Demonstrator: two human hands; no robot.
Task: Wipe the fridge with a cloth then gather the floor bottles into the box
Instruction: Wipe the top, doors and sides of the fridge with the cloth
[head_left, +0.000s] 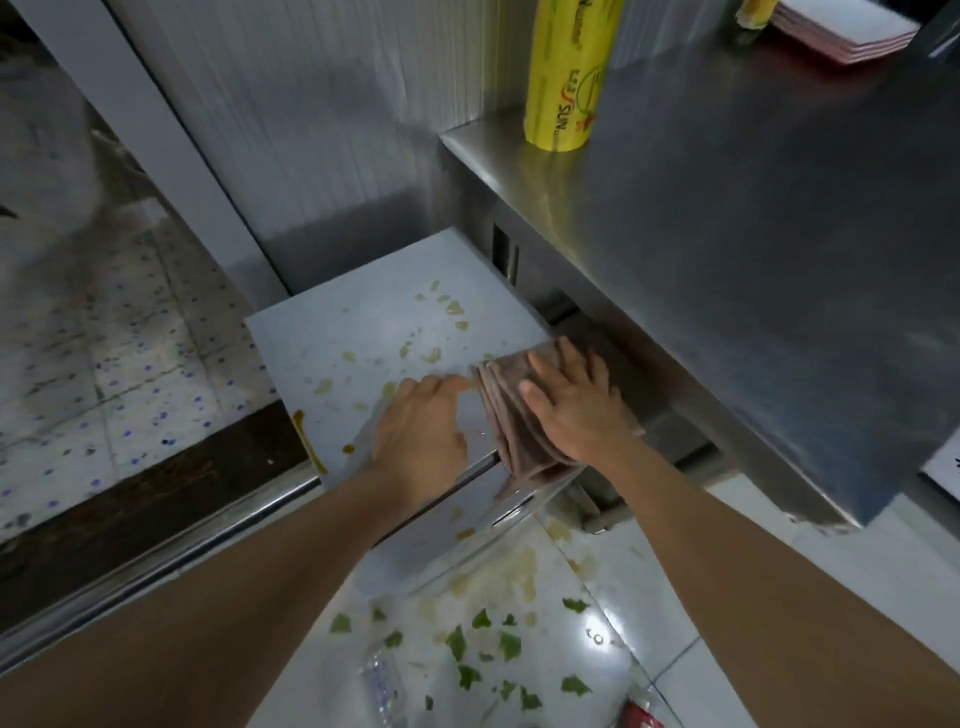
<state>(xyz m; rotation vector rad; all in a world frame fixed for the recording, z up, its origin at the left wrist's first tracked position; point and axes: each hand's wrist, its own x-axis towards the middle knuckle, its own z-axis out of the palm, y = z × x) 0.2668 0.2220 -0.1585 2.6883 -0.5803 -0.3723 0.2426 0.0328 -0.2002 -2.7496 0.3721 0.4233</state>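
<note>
Both hands work on the fridge top (363, 332): the right hand (576, 402) lies flat with fingers spread, pressing the folded cloth (506, 415) at the top's right edge, while the left hand (421, 428) rests just left of the cloth, fingers loosely curved, holding nothing. Yellowish smears dot the surface beyond the cloth. Being soft and limp, the cloth should be steered by palm pressure. A clear bottle (382, 688) lies on the floor below the fridge; it looks light, thin-walled and crushable, best taken round its middle.
</note>
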